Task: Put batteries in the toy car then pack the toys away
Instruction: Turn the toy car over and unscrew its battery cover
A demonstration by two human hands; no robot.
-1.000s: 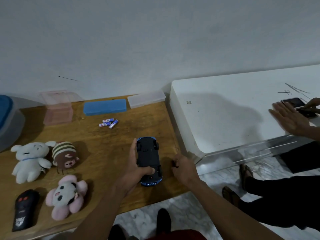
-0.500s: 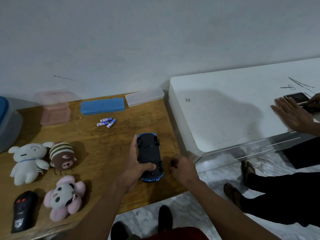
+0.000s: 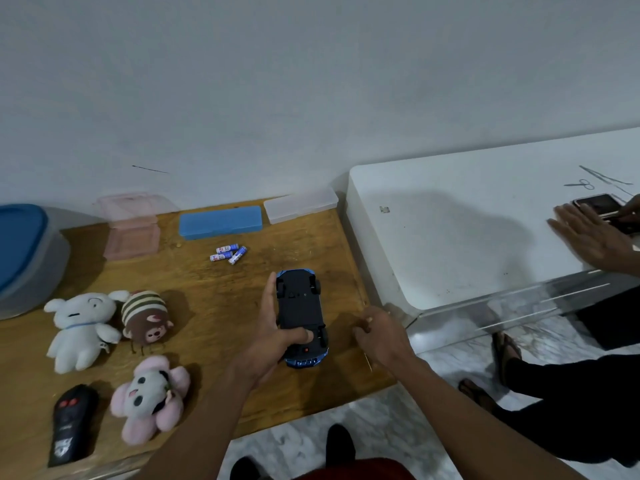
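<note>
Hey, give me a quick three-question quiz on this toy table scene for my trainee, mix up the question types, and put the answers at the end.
1. True or false: the toy car is turned underside up.
2. How many plush toys lie on the wooden table? A two, B three, C five.
3. Short answer: which hand grips the car?
Key: 1 true. 2 B. 3 the left hand.
</note>
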